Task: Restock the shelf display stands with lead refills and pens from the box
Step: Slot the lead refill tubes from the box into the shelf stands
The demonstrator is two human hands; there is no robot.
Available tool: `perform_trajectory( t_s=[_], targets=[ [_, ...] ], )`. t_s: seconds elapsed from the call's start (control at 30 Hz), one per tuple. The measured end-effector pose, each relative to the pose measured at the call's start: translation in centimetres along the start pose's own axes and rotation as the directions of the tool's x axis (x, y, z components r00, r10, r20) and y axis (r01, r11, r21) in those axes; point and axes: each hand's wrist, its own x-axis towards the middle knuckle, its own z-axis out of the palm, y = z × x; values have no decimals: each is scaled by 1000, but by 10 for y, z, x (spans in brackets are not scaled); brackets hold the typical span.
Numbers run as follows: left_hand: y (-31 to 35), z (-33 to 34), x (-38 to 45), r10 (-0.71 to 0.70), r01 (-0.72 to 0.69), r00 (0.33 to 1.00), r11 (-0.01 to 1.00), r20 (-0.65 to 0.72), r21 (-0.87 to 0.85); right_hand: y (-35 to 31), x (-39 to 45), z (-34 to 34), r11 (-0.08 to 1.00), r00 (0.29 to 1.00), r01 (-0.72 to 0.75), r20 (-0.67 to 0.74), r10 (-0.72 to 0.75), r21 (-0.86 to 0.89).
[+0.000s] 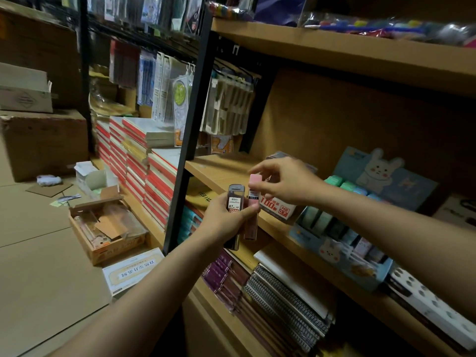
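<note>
Wooden shelf (226,173) is waiting; left hand (226,220) is clamping refills (235,202) while right hand (286,181) is pinching the pink one (253,199) out for the stand (342,251).

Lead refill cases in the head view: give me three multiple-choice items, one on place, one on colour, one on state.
1. Where is the bunny display stand?
A. on the floor
B. on the wooden shelf
C. on a carton

2. What colour is the cap of the case that the right hand pinches?
A. pink
B. green
C. black

3. The left hand is:
A. empty
B. gripping the lead refill cases
C. on the floor box

B: it sits on the shelf board.
A: the pink-capped case shows it.
B: fingers wrap the grey-capped case too.
</note>
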Motion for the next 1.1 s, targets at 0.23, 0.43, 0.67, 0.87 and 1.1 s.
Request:
perform_trajectory(
  t_s=[0.23, 0.43, 0.67, 0.87, 1.1],
  targets=[
    [6, 1, -6, -1, 1, 999, 1000, 37, -10, -2, -5, -7, 996, 998, -27, -48, 31, 80],
    [9, -12, -4, -139, 149, 988, 973, 68, -176, 10, 2, -47, 987, 899, -119, -411, 152, 103],
    [9, -11, -5, -52, 79, 984, 985, 169, -157, 7, -28, -43, 972, 954, -128, -243, 175, 197],
    [6, 15, -12, -56, 98, 969, 981, 242, -167, 25, -118, -84, 978, 899, -128, -398, 183, 162],
    [-13, 77, -25, -98, 176, 914, 970, 393, -167, 65, -185, -96, 943, 798, -332, -539, 269, -20]
  ],
)
